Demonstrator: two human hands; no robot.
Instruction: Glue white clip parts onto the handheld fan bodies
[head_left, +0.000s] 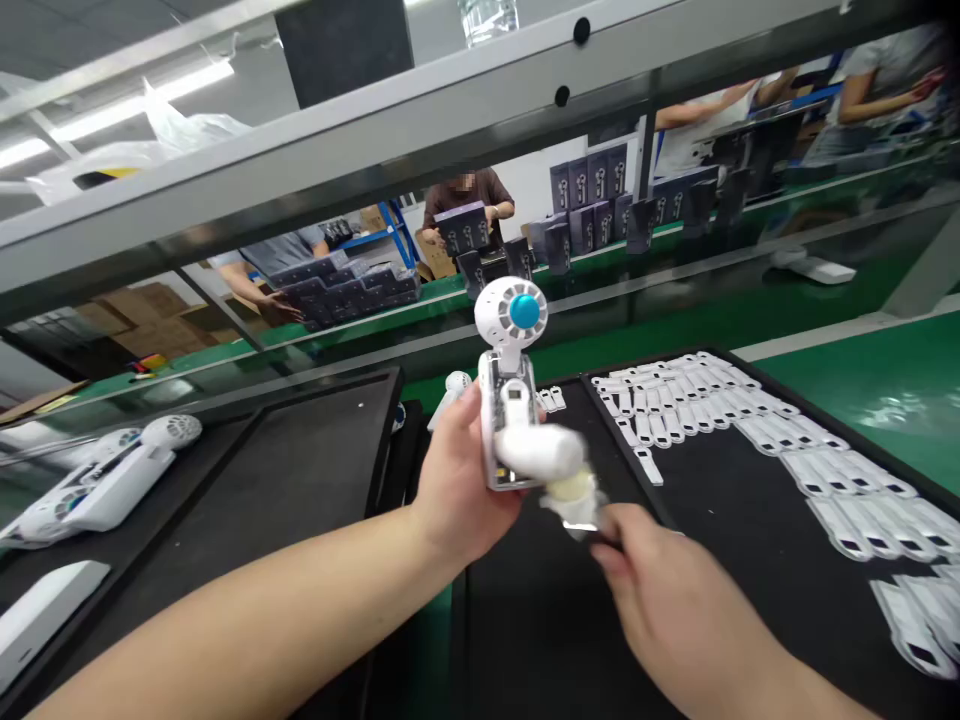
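My left hand (457,480) grips a small white handheld fan (511,380) upright, its round head with a blue hub at the top and its open handle showing the inner parts. My right hand (660,590) is just below and to the right of it, pinching a small blurred white piece (574,495) against the fan's lower end. Both hands hover over a black tray (540,620).
Rows of small white plastic parts (750,420) lie on the black tray to the right. More white fans (105,470) lie at the left. Another black tray (300,470) sits left of centre. A metal shelf rail (450,120) crosses overhead. Other people handle dark boxes (465,230) beyond the green conveyor.
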